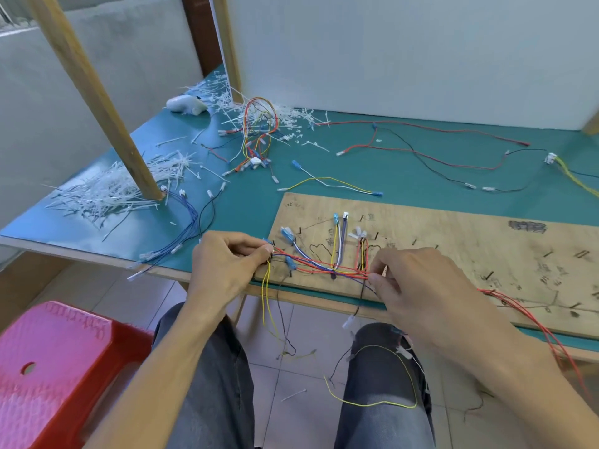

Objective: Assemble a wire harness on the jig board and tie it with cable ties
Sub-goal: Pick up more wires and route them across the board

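Pinching the left end of the wire bundle between curled thumb and forefinger, your left hand sits at the near left corner of the jig board. Your right hand, at 3 o'clock from the left, closes thumb and fingertips on the same bundle where its red, blue and yellow strands run together. Whether a tie is also between those fingers cannot be told.

The bundle lies across the board's left part, held by the black pegs, with short branches rising toward 12 o'clock to blue and white terminals. Yellow and black tails hang off the edge at 6 o'clock, toward your knees.

On the green table mat, a heap of white cable ties lies at 10 o'clock from your left hand, around a wooden post. A looped harness stands at 12 o'clock. A red stool is at 7 o'clock.
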`<state>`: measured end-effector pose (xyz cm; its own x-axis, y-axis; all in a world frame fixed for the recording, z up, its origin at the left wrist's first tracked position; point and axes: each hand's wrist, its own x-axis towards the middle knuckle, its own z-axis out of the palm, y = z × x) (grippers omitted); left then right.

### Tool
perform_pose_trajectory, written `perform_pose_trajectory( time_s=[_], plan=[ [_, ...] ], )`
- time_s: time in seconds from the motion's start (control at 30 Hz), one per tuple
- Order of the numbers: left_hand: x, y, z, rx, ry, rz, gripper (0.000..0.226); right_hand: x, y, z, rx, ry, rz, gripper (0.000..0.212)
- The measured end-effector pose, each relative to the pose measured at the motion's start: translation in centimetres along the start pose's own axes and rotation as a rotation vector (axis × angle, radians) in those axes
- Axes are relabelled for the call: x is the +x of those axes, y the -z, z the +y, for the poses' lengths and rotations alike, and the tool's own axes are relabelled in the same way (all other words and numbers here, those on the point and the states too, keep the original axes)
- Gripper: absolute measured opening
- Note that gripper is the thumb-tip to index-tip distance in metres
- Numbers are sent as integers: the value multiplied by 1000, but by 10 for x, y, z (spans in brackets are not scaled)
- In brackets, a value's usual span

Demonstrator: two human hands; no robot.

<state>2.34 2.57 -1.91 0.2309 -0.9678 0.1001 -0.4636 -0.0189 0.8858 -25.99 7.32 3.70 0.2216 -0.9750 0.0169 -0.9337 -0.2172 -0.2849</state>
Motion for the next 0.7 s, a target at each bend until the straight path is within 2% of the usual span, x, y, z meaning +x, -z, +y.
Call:
perform_pose_trajectory(
  time_s=[0.13,0.23,0.37,0.5,0.7],
  plan=[
    [2,2,-3,-16,-18,-18,16,-12,10,23,277,-22,22,18],
    [3,2,-4,-50,-4,-28,10,-24,16,41,366,-74,91,23],
    [0,0,-4,-54,-3,0,10,-36,12,49,318,-174,243,34],
    [-5,-1,-1,-14,-20,14,13,-45,1,45,160,-229,280,39],
    [-8,1,7,0,28,9,18,-63,5,62,261,-329,336,31]
  ],
)
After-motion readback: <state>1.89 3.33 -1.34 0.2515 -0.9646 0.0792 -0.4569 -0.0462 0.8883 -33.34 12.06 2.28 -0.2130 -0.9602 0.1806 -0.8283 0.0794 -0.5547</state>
